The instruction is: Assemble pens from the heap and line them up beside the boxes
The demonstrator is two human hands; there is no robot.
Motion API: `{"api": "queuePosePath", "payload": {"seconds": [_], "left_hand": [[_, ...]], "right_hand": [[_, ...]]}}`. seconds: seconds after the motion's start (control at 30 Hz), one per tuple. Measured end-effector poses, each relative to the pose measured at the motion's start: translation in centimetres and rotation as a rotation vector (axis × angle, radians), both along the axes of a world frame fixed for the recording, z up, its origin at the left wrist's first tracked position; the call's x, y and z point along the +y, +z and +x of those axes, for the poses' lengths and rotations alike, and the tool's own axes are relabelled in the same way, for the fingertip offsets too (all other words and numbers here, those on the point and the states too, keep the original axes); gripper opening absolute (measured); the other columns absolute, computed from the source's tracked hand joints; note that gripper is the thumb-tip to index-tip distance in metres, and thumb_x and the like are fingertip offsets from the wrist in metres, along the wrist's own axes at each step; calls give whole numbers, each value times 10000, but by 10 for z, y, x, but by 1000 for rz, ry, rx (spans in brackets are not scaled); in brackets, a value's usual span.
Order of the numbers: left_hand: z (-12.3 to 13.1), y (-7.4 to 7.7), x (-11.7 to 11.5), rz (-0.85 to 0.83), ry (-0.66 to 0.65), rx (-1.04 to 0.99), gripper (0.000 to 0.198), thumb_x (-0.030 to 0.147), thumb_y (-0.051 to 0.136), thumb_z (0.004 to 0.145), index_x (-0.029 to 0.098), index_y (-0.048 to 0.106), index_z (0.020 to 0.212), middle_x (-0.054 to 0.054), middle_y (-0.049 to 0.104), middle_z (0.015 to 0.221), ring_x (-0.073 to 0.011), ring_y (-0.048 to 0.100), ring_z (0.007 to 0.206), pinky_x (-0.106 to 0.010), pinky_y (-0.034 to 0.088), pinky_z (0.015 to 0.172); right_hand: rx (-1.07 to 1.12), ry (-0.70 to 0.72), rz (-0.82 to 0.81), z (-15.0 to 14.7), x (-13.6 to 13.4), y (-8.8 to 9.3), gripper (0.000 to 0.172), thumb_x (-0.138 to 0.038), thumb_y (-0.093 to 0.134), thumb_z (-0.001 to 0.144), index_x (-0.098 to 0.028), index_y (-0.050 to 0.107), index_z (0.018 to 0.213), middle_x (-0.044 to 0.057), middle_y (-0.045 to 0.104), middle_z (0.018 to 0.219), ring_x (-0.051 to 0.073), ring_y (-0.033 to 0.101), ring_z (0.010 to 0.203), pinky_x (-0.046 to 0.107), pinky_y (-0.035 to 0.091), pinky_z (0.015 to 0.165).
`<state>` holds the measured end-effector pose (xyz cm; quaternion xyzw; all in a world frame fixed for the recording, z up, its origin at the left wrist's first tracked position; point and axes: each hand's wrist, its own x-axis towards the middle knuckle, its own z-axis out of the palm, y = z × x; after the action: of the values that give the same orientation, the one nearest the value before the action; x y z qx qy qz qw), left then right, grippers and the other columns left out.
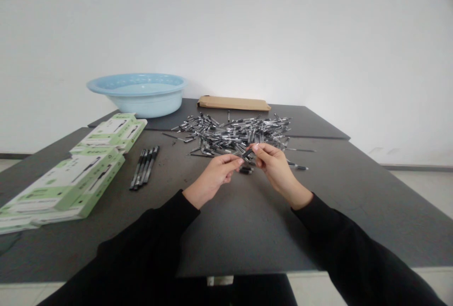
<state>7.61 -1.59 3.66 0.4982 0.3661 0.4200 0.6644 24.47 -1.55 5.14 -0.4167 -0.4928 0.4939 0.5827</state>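
Both of my hands meet above the dark table (247, 221), just in front of a big heap of black-and-clear pens (235, 133). My left hand (214, 178) is closed in a pinch on one end of a small black pen part (247, 154). My right hand (274, 164) pinches its other end, fingers curled. A few loose black pieces (246, 170) lie on the table right beneath my fingers. Black sleeves cover both arms.
A row of several finished black pens (144, 167) lies left of my hands. Green-and-white flat boxes (67, 181) are stacked at the left edge, more (115, 131) behind them. A light blue basin (138, 93) and a brown envelope (233, 103) sit at the back.
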Motion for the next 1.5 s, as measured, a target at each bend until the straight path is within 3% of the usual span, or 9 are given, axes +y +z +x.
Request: {"api": "queuePosePath", "payload": {"seconds": [0.2,0.3,0.53,0.73,0.83,1.0,1.23,1.37,1.5], "left_hand": [[1,-3,-1,-163,-102,-73,426,560,621,835,137,645,880,40,482,610,-21,272,391,-184,147,385],[0,-3,0,-115,-49,-78,353,472,683,814,121,652,828,48,463,592,-6,240,383,-189,127,383],[0,0,0,-56,59,-94,321,412,768,732,131,618,770,5,575,695,-26,386,467,-171,207,412],[-1,2,-5,-238,-258,-186,314,429,575,882,122,644,878,55,437,572,-31,285,380,-192,188,396],[-2,1,-5,-150,-209,-204,270,385,678,826,119,647,856,75,387,559,-20,252,401,-189,168,411],[0,0,-6,-7,-61,-98,349,441,753,746,104,690,811,-2,562,676,-32,336,488,-207,174,448],[5,2,-9,71,86,47,324,400,769,714,107,704,835,-31,640,720,-50,367,511,-216,213,474],[6,2,-9,-27,20,-3,323,432,734,751,135,641,838,8,571,697,-46,375,491,-192,196,431],[3,2,-9,-187,-173,-93,448,570,530,881,140,637,948,20,512,653,-48,335,445,-182,167,401]], "right_hand": [[-19,-11,8,-1,-2,4,373,-515,789,671,-168,717,789,-41,501,552,85,378,492,257,250,492],[-25,-2,14,-2,-3,5,366,-511,785,679,-169,717,789,-38,510,567,82,380,491,255,250,487],[-16,2,32,-2,-4,6,357,-500,782,682,-179,727,828,-39,523,561,82,377,484,253,256,479],[-18,-3,20,-1,-4,6,362,-521,788,672,-183,726,788,-22,553,603,83,375,494,256,267,483],[-11,9,34,0,-3,6,341,-511,787,685,-189,732,782,-18,568,609,84,372,500,256,260,486],[-8,8,42,3,-4,7,320,-490,788,696,-195,759,819,4,639,703,77,365,512,255,261,490],[-38,-41,18,2,-1,3,364,-521,809,653,-177,743,754,-24,541,579,79,345,502,259,245,488],[-28,-38,6,1,0,0,383,-541,799,657,-179,706,741,-40,488,534,89,348,496,259,235,484],[-13,-40,26,2,2,0,367,-530,781,691,-177,691,741,-53,437,504,86,330,487,260,214,482]]}}
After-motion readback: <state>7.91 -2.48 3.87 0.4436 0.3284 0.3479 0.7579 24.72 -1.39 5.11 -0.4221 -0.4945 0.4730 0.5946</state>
